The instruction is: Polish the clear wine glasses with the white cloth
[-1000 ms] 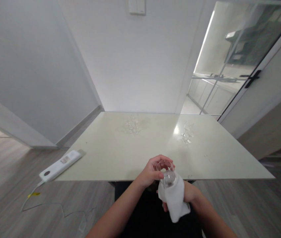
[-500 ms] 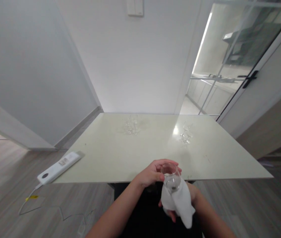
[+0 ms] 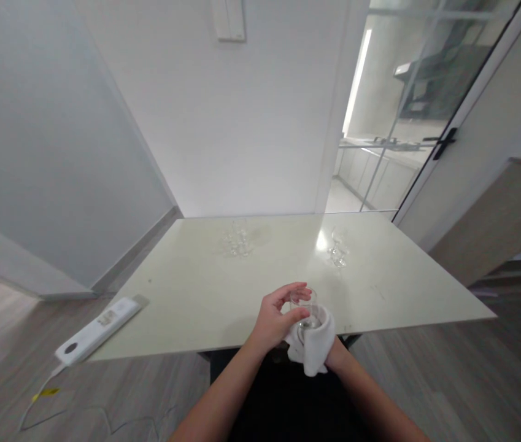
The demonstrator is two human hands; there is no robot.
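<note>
My left hand (image 3: pixel 275 317) curls its fingers around the rim of a small clear drinking glass (image 3: pixel 304 307) above the near edge of the pale square table (image 3: pixel 186 294). My right hand (image 3: pixel 334 356), mostly hidden, cups the glass through a white cloth (image 3: pixel 315 344). More clear glasses (image 3: pixel 237 242) stand at 11 o'clock.

White cloth (image 3: pixel 315 344) hides the right hand's grip.

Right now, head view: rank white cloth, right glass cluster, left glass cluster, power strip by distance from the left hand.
1. white cloth, beside the left hand
2. right glass cluster, far right
3. left glass cluster, far centre
4. power strip, left edge
</note>
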